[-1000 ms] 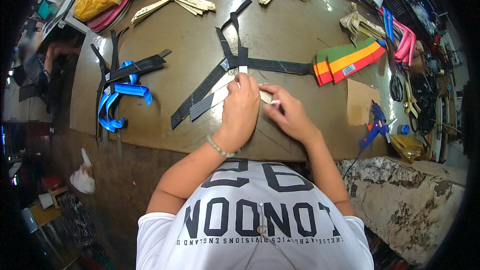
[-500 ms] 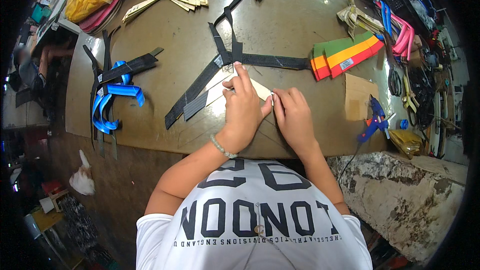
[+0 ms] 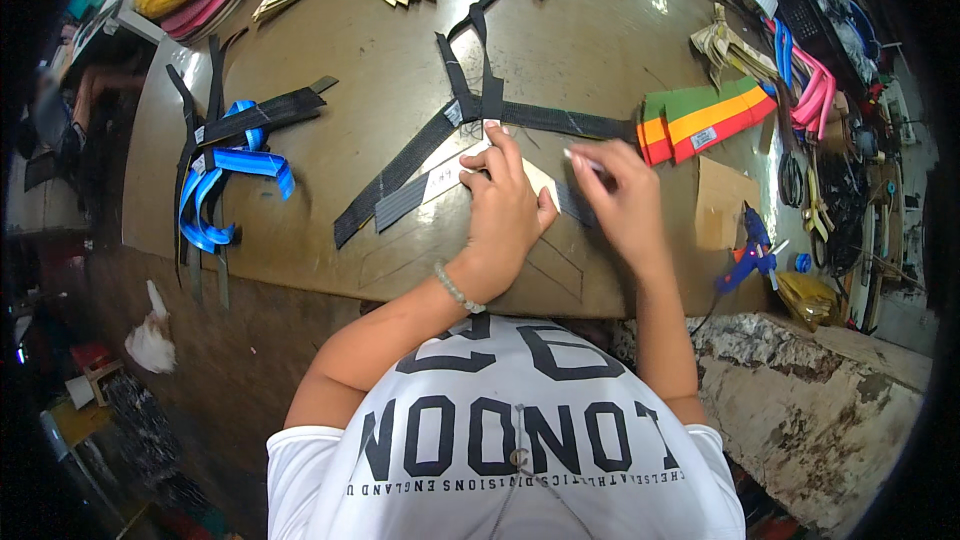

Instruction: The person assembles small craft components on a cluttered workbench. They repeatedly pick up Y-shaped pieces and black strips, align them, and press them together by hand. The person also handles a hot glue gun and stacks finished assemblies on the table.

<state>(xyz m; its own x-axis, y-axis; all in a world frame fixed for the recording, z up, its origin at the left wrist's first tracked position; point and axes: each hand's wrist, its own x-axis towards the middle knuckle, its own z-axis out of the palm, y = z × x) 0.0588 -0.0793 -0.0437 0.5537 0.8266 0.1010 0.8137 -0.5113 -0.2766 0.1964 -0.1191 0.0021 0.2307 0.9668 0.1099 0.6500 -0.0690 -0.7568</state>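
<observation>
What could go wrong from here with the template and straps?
The left hand alone pins the pale template on the black straps; any slip would skew the marking. The right hand holds a thin marker, which might stray off the edge. The blue glue gun sits close to the table edge.

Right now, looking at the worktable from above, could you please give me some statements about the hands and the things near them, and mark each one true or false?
1. The left hand presses on a pale cardboard template that lies over black webbing straps. True.
2. The right hand grips the blue glue gun. False: the gun lies apart, near the table's right edge; the hand pinches a small pale object.
3. A bundle of shiny blue straps lies to the left. True.
4. The stack of red, orange and green fabric strips lies under the left hand. False: it lies farther right, beyond the right hand.
</observation>
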